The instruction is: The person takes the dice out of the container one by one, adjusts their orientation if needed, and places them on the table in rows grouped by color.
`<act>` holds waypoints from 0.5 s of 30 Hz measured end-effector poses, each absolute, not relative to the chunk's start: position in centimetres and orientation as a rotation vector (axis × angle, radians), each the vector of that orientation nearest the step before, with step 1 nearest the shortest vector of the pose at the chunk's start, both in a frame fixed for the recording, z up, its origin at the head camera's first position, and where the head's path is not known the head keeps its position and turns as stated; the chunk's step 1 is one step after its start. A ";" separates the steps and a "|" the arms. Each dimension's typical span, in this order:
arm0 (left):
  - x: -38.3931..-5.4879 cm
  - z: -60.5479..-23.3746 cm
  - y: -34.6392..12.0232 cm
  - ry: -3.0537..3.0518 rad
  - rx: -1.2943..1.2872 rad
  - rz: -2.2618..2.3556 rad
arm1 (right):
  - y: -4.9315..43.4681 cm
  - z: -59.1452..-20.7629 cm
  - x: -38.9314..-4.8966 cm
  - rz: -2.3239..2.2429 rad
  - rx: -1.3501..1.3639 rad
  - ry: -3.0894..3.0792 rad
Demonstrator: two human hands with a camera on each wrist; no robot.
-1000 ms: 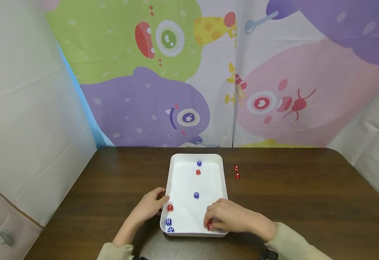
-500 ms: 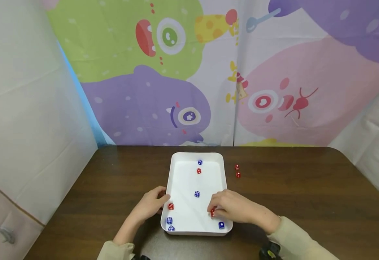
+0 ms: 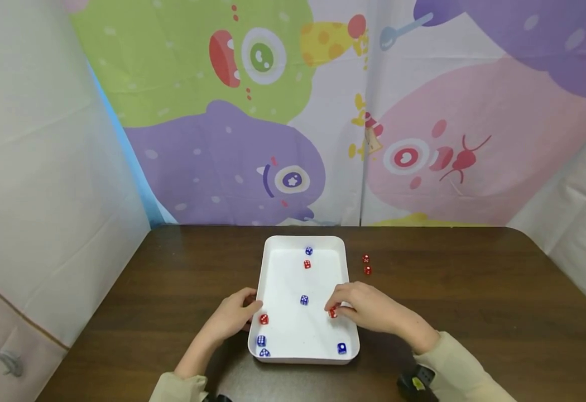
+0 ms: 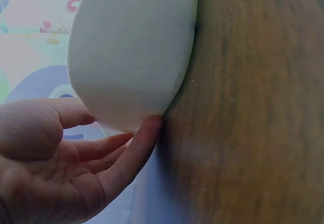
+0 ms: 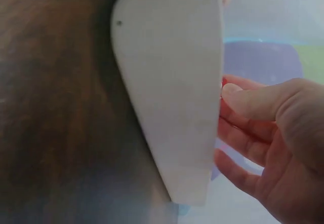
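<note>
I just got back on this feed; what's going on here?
A person's right hand pinches a red die over the right side of a white tray, while the left hand grips the tray's left edge. Inside the tray lie five blue dice and two other red dice. Two more red dice sit outside it, on the wooden table to the right of the tray's far half.

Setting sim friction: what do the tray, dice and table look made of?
Tray: probably plastic, smooth satin white; one-piece wall and rounded corners look molded.
Dice: likely hard plastic, smooth-looking, red or blue with white pips; too small to tell clear from opaque.
Table: wood or wood-look laminate; brown grain, soft sheen near the front. Can't tell which.
</note>
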State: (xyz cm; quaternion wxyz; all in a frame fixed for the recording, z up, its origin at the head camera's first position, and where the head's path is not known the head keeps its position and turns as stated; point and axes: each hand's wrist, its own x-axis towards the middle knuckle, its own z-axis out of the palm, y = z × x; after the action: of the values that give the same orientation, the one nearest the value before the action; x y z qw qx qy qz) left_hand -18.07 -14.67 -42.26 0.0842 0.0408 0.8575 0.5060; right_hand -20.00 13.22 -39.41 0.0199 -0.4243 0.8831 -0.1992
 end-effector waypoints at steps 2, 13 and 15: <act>-18.1 -42.3 -14.7 2.561 0.125 1.506 | 13.3 -39.3 -20.1 -0.653 -1.278 2.742; -18.0 -42.3 -14.7 2.555 0.116 1.501 | 14.0 -39.1 -20.8 -0.830 -1.140 2.788; -18.0 -42.2 -14.6 2.559 0.108 1.502 | 14.1 -39.0 -20.8 -0.840 -1.122 2.807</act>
State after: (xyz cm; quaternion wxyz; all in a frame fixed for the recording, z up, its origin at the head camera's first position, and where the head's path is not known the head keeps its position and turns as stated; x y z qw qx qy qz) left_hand -17.99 -14.59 -42.24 0.0860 0.0363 0.8586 0.5041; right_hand -20.79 14.10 -38.96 0.0023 -0.3575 0.8947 -0.2676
